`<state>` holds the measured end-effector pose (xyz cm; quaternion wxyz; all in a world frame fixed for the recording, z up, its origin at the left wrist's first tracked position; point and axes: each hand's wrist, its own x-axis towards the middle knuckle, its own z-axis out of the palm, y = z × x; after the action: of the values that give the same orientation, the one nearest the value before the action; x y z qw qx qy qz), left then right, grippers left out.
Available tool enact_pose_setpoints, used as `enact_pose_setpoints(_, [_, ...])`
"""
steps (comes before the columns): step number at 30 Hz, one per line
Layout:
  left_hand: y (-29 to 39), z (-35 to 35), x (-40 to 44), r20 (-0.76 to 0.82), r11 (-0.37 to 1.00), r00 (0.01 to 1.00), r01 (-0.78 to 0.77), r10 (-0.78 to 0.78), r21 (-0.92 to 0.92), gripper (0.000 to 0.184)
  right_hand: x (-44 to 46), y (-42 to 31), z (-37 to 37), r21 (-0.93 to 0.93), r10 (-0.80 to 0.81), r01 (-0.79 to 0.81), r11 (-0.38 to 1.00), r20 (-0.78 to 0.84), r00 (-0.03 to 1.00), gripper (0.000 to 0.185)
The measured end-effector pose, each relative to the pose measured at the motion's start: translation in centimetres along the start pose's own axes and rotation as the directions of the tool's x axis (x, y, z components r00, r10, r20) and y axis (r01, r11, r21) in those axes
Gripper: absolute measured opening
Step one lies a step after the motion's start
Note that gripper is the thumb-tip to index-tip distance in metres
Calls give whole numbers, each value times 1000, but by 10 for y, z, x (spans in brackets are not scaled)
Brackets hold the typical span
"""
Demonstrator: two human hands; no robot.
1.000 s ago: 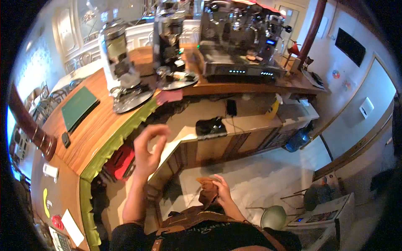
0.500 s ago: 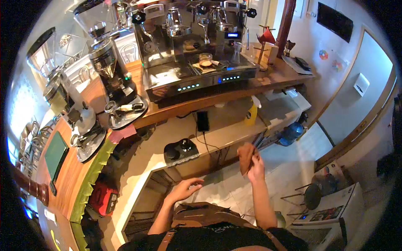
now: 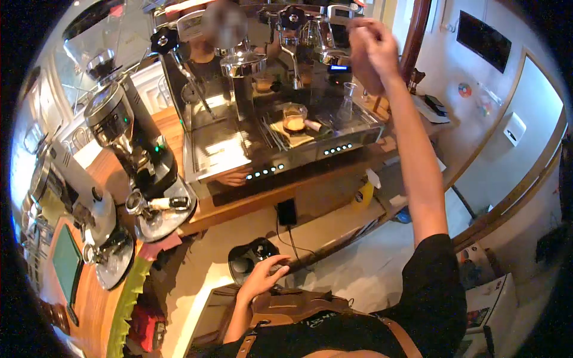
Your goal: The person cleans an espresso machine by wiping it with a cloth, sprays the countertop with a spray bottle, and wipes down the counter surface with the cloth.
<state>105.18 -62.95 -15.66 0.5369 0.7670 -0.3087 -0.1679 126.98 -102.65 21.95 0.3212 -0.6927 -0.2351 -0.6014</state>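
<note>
My right hand [image 3: 382, 52] is raised at the upper right of the espresso machine [image 3: 218, 158], its fingers closed on a brown cloth [image 3: 363, 62]. My left hand [image 3: 262, 279] is low, in front of my apron and beside the black tamping mat [image 3: 240, 262], with its fingers apart and nothing in them. On the machine's drip tray a glass cup with coffee [image 3: 293, 119] sits on a folded yellowish cloth. A small glass flask [image 3: 348, 102] stands to its right.
Two coffee grinders [image 3: 128, 128] stand at the left, with portafilters [image 3: 160, 204] on their trays. A green folder [image 3: 67, 262] lies on the wooden counter. Below the machine are a phone [image 3: 287, 212] with a cable and a yellow spray bottle [image 3: 364, 192].
My right hand has risen with the brown cloth from low over the floor to the machine's upper right. My left hand stays low. The view has moved closer to the machine.
</note>
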Motion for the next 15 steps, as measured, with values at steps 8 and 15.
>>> enact_pose_setpoints(8, [1,-32,15,-156,995,985,65,-75,-72,35,-3,20,-1,-56,54,-22,998,664,746,33])
enact_pose_setpoints(15, [19,-7,24,-386,947,890,130,-242,-294,34,3,21,-3,72,-209,218,973,672,711,23])
